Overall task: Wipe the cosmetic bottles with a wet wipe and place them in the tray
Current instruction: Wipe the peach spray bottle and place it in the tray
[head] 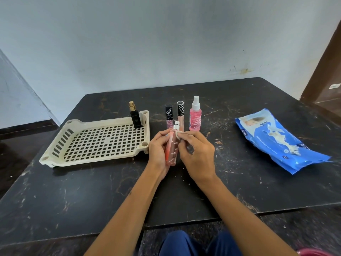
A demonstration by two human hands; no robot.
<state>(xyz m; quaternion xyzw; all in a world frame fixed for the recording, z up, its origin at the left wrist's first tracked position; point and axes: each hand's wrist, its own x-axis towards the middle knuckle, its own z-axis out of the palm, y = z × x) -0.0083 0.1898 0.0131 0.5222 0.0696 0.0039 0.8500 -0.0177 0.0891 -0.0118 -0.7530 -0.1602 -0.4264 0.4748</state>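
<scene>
Black marble-like table [239,191], scuffed and veined with pale marks, is filling the near ground, with dark-trousered knees showing below its near edge. Just above its middle, both hands are working together: the left hand [158,148] is curling round the pink bottle [171,147], holding it nearly upright with its long axis tipped slightly away and its silver nozzle pointing to the far side, while the right hand [198,154] is pinching a small folded wipe [179,134] against the bottle's upper right side. Judging by this, the wiping step is under way and the bottle is not yet ready to go down. The tray [55,159], a cream perforated one, is lying to the left of the hands, so the left hand, already gripping the bottle, is the nearer one for the placing; the move would be a short carry leftward. A black bottle [135,117] with a gold cap is already standing in the tray's far right corner. Farther back, just beyond the hands, three more are waiting upright in a row: a black-capped tube [169,117], a tall striped-cap tube [180,115], and a pink spray bottle [195,115]. A blue wipe pack [276,141] is lying well to the right. A pale blue wall [166,43] is closing the far side, with a brown door frame [324,61] at far right.
</scene>
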